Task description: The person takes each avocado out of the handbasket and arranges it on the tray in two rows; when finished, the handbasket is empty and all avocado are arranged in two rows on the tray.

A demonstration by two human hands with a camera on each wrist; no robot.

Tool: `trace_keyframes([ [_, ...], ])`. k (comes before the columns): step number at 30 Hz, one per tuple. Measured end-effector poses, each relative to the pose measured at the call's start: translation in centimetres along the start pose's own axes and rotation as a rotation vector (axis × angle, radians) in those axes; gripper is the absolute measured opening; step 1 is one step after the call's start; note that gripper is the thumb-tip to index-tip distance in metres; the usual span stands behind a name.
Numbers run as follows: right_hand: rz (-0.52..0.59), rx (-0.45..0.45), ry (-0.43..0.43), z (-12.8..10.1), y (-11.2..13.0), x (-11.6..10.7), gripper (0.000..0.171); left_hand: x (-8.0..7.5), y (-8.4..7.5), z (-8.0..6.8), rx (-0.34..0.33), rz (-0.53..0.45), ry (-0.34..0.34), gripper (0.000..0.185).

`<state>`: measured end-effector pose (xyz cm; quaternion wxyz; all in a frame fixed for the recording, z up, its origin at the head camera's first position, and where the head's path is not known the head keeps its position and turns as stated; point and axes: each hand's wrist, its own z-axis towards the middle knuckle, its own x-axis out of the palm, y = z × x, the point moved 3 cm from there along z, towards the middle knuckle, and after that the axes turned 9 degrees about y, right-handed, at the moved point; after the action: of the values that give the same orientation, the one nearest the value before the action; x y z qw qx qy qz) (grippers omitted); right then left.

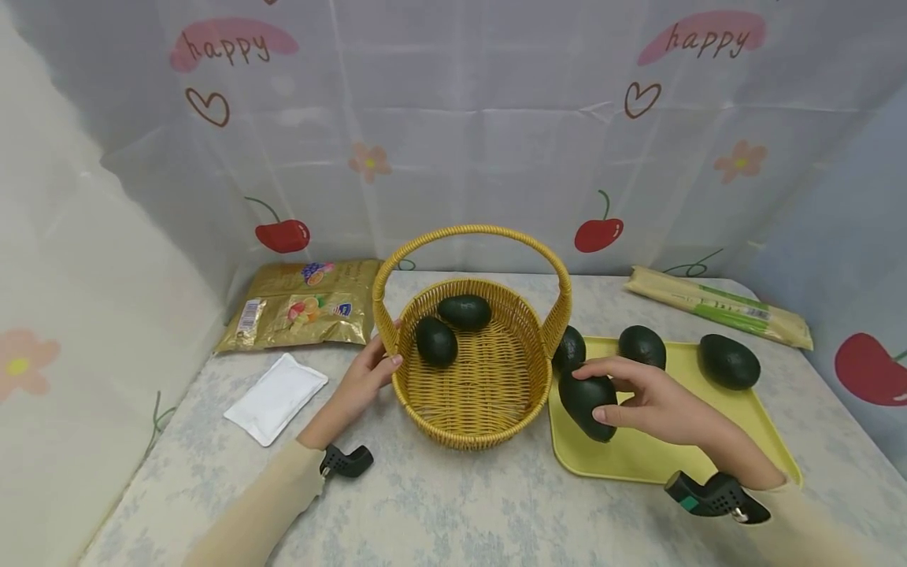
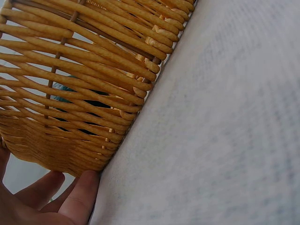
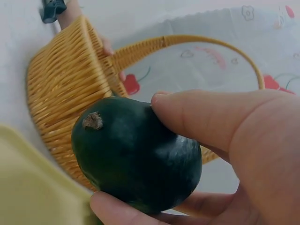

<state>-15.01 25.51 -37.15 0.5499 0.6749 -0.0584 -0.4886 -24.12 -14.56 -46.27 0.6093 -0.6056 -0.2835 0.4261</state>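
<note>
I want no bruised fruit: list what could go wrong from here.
The right hand holds the avocado only between thumb and fingers, so it might slip onto the tray. Swung toward the basket, it could clip the handle. The left hand steadies just one side.

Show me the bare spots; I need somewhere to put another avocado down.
Free: the front half of the basket floor, before its two avocados; the tray front, beside the right hand gripping an avocado. Crowded: the tray's back edge, and by the left hand at the basket.
</note>
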Motion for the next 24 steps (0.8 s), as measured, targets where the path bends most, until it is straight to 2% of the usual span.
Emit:
trace_keyframes([
  [4, 0.010, 0.036, -0.004, -0.2, -1.0, 0.6, 0.043, -0.1, -0.1, 0.1, -0.002, -0.008, 0.006, 0.064],
  [12, 0.010, 0.105, 0.048, 0.2, -2.4, 1.6, 0.043, 0.0, 0.0, 0.2, -0.007, -0.021, 0.006, 0.064],
  [19, 0.033, 0.085, 0.073, 0.5, -3.0, 2.2, 0.042, -0.1, 0.1, 0.0, -0.017, -0.024, -0.004, 0.064],
  [24, -0.016, 0.100, 0.061, 0.5, -3.0, 2.5, 0.041, -0.1, 0.2, 0.0, -0.007, -0.005, 0.000, 0.064],
])
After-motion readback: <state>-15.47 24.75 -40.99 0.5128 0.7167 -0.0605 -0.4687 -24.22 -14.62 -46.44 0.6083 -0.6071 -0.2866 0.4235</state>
